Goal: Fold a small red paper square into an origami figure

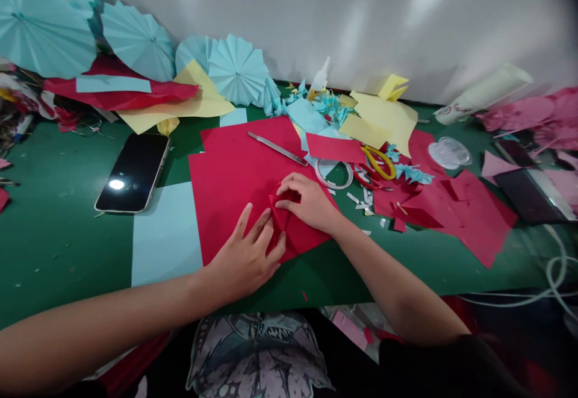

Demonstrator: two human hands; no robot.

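Between the thumb and fingers of my right hand (311, 200) is the edge of a small folded piece of red paper (280, 217). My left hand (248, 254) rests against the near left side of that piece, its fingers spread. Larger red paper sheets (221, 196) lie underneath, partly covered by both hands. A slim metal craft knife (276, 147) lies across the red sheets, beyond my hands. A light blue sheet (166, 235) sticks out from beneath them on the left.
A phone (134, 172) lies at left. Right of my hands are a tape roll (334, 174), yellow-handled pliers (379, 162) and red paper scraps (478, 223). Behind stand pleated blue paper rosettes (238, 71), a glue bottle (318, 79) and yellow paper (388, 118).
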